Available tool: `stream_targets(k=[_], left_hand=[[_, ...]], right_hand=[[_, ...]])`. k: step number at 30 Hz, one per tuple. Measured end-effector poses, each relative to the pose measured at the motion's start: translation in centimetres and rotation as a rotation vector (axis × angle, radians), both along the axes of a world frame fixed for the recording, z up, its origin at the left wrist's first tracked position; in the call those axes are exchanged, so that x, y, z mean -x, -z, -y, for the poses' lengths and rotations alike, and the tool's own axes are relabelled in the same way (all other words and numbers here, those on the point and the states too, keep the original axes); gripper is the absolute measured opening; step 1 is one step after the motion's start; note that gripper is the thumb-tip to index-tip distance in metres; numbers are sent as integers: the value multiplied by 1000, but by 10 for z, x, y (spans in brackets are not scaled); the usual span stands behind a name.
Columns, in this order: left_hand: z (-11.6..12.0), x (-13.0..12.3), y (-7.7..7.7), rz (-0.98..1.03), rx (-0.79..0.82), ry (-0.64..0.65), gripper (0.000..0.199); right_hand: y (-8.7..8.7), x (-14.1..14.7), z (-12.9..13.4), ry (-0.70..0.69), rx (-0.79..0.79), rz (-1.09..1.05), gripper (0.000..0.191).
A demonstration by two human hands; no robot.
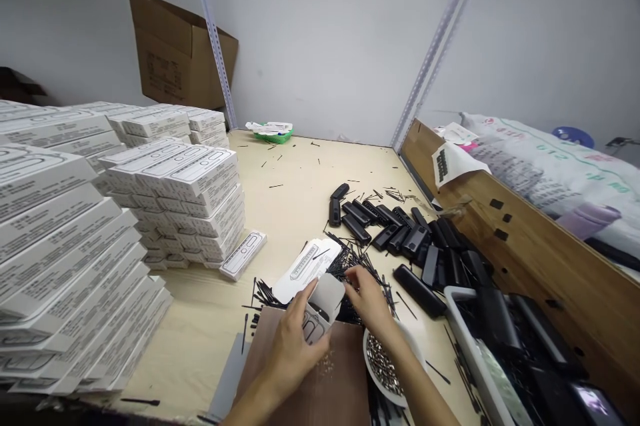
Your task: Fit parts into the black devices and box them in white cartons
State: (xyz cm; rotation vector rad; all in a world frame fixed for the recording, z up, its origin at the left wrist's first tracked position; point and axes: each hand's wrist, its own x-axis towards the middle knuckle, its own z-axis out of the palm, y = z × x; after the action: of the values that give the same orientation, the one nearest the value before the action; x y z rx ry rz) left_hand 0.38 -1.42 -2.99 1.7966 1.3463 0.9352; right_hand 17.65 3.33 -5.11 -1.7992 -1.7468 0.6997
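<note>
My left hand is wrapped around a small white printed box, which tilts toward me with its end flap raised. My right hand has its thumb and index finger curled at the right edge of that flap. Whatever lies inside the box is mostly hidden. Under my hands is a brown block or board. Just beyond the box lies a flat white printed card, with loose thin black sticks around it.
Stacked white boxes fill the left side, with a single box beside them. Black cases lie at right, near a white bin. A white bowl of small metal pieces sits under my right forearm. A wooden plank borders the right.
</note>
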Motion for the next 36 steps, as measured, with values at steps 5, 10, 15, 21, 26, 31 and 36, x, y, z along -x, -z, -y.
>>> stream_targets(k=[5, 10, 15, 21, 26, 31, 36], left_hand=[[-1, 3, 6, 27, 16, -61, 70], [-6, 3, 4, -17, 21, -81, 69], [-9, -4, 4, -84, -32, -46, 68], [-10, -3, 7, -16, -11, -71, 71], [-7, 3, 10, -17, -8, -40, 69], [-3, -1, 4, -49, -14, 4, 67], [-2, -5, 5, -147, -53, 31, 74]], right_hand=[[29, -4, -12, -95, 117, 144, 17], [3, -29, -6, -30, 11, 68, 14], [-8, -24, 3, -141, -59, 199, 16], [22, -2, -5, -220, 88, 335, 16], [20, -27, -12, -185, 23, 291, 20], [2, -58, -2, -90, -144, 199, 39], [-40, -57, 25, -104, -304, 86, 27]])
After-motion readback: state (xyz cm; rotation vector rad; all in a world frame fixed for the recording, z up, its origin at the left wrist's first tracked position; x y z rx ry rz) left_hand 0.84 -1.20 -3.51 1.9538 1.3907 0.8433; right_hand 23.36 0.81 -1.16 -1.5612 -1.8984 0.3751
